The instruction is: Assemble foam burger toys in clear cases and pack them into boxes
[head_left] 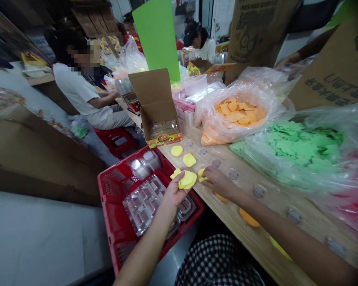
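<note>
My left hand (178, 191) is closed on a small stack of thin yellow foam pieces (187, 180), held over the table's near edge and the red crate. Beside it, my right hand (216, 180) pinches a single yellow foam piece (201, 174) at the table top, partly covered by the fingers. Farther along the table lie two more yellow pieces, one yellow round (176, 151) and one yellow piece with an uneven edge (189, 160). Under my right forearm are orange rounds (249, 217), partly hidden. Small grey discs (233, 174) run in a row behind them.
A red crate (103, 206) with clear plastic trays (146, 202) stands at the table's left. An open cardboard box (164, 139) sits at the table's far end. Bags of orange pieces (238, 111) and green pieces (304, 145) line the right side. A person (77, 87) sits across to the left.
</note>
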Tool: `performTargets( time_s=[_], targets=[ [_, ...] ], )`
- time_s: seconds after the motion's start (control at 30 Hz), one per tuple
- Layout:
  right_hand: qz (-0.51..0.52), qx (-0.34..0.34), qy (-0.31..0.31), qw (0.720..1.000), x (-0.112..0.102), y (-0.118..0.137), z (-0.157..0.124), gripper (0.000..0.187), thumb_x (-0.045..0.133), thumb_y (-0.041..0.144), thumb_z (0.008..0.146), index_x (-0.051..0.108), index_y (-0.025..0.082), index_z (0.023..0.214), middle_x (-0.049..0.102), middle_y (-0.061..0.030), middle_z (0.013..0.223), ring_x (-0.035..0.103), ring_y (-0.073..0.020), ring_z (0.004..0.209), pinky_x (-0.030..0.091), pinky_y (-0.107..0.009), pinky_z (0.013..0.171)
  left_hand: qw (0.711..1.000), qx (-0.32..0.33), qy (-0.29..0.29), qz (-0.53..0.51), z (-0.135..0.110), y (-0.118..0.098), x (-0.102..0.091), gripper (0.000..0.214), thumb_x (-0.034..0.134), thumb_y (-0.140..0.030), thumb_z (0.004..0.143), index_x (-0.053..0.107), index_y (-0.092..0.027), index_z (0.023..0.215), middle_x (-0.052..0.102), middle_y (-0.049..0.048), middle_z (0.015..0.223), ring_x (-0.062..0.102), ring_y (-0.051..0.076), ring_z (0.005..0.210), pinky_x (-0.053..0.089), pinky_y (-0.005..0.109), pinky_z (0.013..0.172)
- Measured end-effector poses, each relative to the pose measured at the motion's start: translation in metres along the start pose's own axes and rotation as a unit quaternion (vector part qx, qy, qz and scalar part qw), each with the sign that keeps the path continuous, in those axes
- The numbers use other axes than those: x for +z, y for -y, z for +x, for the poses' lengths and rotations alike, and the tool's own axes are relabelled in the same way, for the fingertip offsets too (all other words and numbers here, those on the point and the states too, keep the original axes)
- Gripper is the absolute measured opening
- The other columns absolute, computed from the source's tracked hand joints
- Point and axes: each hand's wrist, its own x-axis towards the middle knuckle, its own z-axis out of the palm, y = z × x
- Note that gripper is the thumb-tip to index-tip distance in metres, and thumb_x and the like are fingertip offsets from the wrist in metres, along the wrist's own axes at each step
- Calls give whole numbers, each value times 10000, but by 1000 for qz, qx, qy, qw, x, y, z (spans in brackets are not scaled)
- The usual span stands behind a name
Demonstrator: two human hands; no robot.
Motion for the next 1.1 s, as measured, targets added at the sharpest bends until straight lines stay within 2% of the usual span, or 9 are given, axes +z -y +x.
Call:
performTargets(
  time_s=[0.17,0.3,0.43,0.57,0.67,0.83,0.9,1.0,1.1],
  targets=[
    [77,65,-71,992,-13,-4,3,146,491,232,843,584,163,755,549,-45,765,493,-174,773,384,-306,717,999,-2,33,8,-4,2,5,216,545,-104,770,567,-144,982,673,55,801,643,199,813,470,467,839],
    [125,118,-66,983,-25,5,5,209,479,326,848,624,177,822,554,-37,773,494,-178,797,383,-308,719,996,-22,80,20,-6,13,18,247,570,-219,779,564,-148,1016,674,57,814,638,195,822,465,438,851],
    [98,130,-77,984,-28,10,3,205,540,342,798,652,197,889,551,-50,831,487,-207,858,366,-352,786,990,-59,125,31,-3,28,31,286,576,-343,766,577,-154,981,670,59,858,632,196,831,461,421,853],
    [119,155,-109,975,-31,8,-7,152,636,290,701,635,182,808,552,-43,836,486,-210,860,370,-355,782,987,-83,129,37,-1,42,38,261,567,-372,765,587,-159,914,670,43,819,635,193,811,454,425,856],
    [220,188,-125,949,-38,10,-16,143,619,306,706,579,180,759,550,-11,760,500,-173,752,403,-318,694,986,-110,125,29,-1,49,40,231,552,-350,782,586,-149,890,669,44,806,625,197,853,439,424,878],
    [417,226,-139,869,-58,14,-29,221,595,378,721,498,189,780,526,23,717,504,-131,661,418,-267,612,987,-118,109,30,-4,47,37,209,517,-312,810,578,-136,905,666,54,832,626,194,851,422,446,896],
    [384,236,-148,880,-65,12,-35,207,587,367,730,493,189,778,520,21,715,496,-129,649,407,-262,598,989,-95,104,42,-5,42,33,204,517,-296,811,573,-132,917,664,65,843,631,195,834,427,450,889],
    [222,231,-146,936,-66,7,-45,124,545,309,764,498,195,763,514,10,703,478,-138,635,388,-269,583,991,-69,96,55,-8,31,27,233,522,-292,807,556,-140,979,657,87,900,621,224,886,433,470,876],
    [51,147,-122,980,-56,5,-55,26,492,208,790,505,193,772,531,-23,750,484,-171,728,394,-299,661,992,-55,99,54,-9,25,23,291,528,-296,802,529,-148,1053,648,103,960,603,248,942,438,477,869]
  ],
)
